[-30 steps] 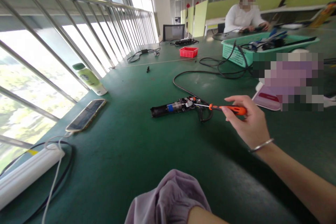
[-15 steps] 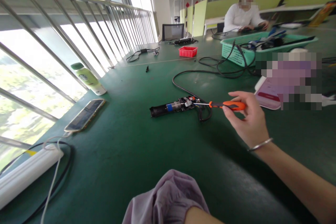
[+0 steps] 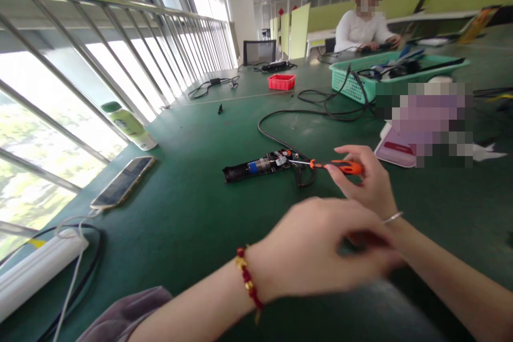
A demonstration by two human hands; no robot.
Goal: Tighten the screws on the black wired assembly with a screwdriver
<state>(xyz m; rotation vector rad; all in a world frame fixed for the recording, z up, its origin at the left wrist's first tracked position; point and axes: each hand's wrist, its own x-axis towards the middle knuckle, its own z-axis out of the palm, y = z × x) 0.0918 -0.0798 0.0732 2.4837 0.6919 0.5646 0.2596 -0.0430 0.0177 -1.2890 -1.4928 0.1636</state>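
Left hand (image 3: 320,248) and right hand (image 3: 371,181) show over the green tabletop (image 3: 188,219), an opened black device (image 3: 260,166) lying beyond the left and to the left of the right. Blurred, the left is loosely curled with a gap inside its thumb; whether its fingertips hold anything, I cannot tell. The right pinches an orange-and-black screwdriver (image 3: 340,166), fingers partly bent. Lengthwise, the device runs left to right, its right end slightly farther off; the screwdriver, nearly in line, points left at that end.
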